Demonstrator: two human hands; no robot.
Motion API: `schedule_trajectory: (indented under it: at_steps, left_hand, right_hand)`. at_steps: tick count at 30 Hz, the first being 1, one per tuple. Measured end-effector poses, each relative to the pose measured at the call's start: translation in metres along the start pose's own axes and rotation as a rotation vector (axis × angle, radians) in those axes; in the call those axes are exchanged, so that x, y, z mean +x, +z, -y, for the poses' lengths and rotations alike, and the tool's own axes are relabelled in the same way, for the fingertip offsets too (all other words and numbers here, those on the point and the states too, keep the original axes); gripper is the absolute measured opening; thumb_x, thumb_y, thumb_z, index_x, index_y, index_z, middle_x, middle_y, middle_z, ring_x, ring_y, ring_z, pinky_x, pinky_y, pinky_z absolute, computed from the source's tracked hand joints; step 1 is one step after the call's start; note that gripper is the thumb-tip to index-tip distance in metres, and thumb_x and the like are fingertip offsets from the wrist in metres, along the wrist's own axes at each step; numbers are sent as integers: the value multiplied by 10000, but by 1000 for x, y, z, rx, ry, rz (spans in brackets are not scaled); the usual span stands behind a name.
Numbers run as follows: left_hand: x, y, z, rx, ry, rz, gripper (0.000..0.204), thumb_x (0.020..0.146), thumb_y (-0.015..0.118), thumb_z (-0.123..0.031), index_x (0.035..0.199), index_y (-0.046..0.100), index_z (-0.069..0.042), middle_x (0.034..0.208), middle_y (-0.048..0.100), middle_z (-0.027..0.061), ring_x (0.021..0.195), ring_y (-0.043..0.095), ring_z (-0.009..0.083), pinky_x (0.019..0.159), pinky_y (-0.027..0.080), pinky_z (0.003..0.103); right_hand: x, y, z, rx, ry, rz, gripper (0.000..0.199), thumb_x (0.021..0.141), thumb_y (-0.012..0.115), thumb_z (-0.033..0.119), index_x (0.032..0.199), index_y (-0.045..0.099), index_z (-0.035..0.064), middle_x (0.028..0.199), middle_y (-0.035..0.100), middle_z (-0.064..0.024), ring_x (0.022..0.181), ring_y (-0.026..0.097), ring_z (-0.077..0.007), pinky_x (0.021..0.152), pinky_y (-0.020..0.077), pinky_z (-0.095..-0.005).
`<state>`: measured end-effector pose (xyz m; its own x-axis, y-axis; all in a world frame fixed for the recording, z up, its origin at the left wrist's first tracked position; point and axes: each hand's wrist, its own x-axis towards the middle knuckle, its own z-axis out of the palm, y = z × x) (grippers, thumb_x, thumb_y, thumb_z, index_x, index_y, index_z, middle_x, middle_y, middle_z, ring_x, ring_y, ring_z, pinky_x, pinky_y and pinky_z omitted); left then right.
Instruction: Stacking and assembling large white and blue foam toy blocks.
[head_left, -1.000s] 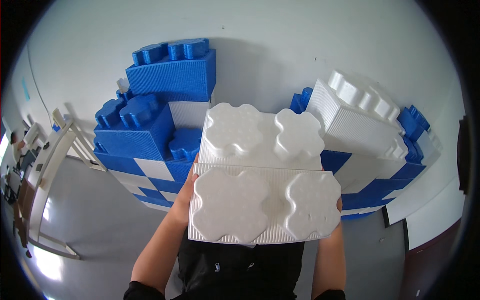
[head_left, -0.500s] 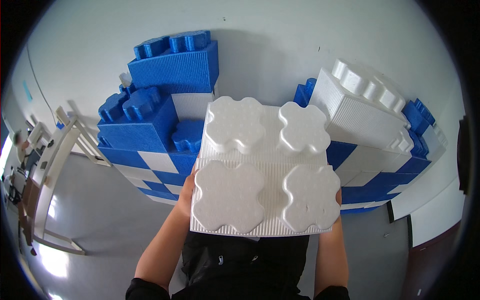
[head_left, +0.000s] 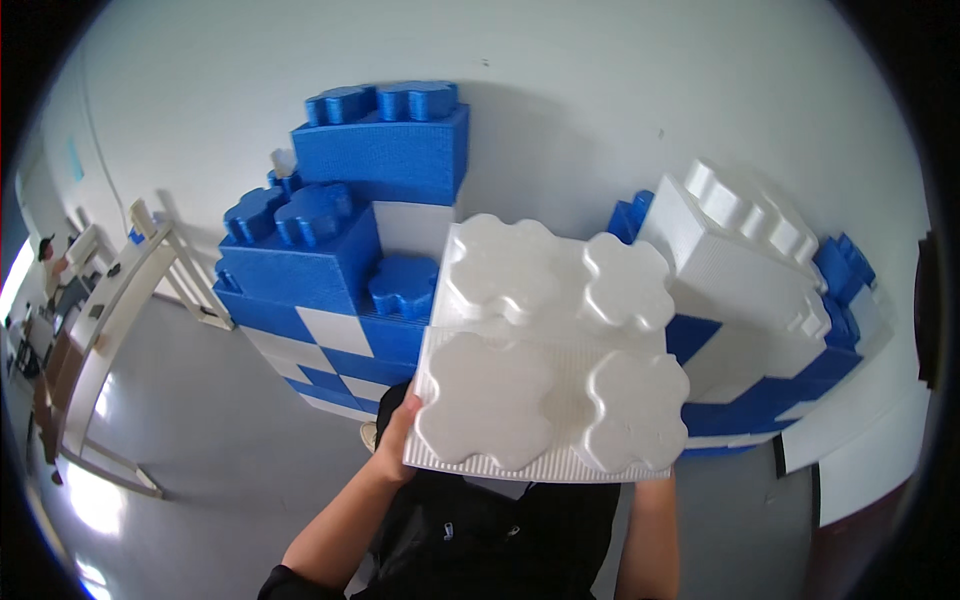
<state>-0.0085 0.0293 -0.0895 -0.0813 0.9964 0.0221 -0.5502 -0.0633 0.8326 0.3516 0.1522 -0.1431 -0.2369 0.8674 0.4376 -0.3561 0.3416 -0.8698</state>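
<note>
A large white foam building block [head_left: 487, 405] with two wavy-edged studs on top is held in front of my body. My left hand [head_left: 400, 438] grips its left side, thumb along the edge. At the lower right corner my right hand [head_left: 656, 488] supports the other side; its fingers are hidden under the block. Just beyond lies another white block [head_left: 575, 282] with two similar studs. Whether the two touch, I cannot tell.
A stepped wall of blue and white foam blocks rises on the left [head_left: 290, 275] and right [head_left: 735, 270], against a pale wall [head_left: 560, 60]. A white wooden frame table [head_left: 110, 300] stands far left, with a person [head_left: 55, 265] behind it. My dark-clothed legs are below.
The view has shifted, so the block wall sits farther right and lower. The held block stays in my hands, a little lower in view. My right thumb has gone out of sight.
</note>
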Motion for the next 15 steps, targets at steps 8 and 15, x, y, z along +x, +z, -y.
schedule_trajectory:
  at_steps: [8,15]
  left_hand:
    - [9,15,-16,104,77,161,901,950,453,-527,1519,29,28,1561,158,198,1442,169,267,1161,117,350]
    - [28,-2,-12,191,41,132,898,958,436,-550,1526,15,3,1545,151,205,1388,252,260,1133,207,372]
  right_hand:
    - [-13,-27,13,69,99,192,524,978,471,411,1378,435,73,1369,509,-108,1219,538,-254,980,490,-413]
    - [5,-30,15,75,172,275,518,978,475,405,1377,436,76,1365,513,-104,1212,543,-249,977,491,-411]
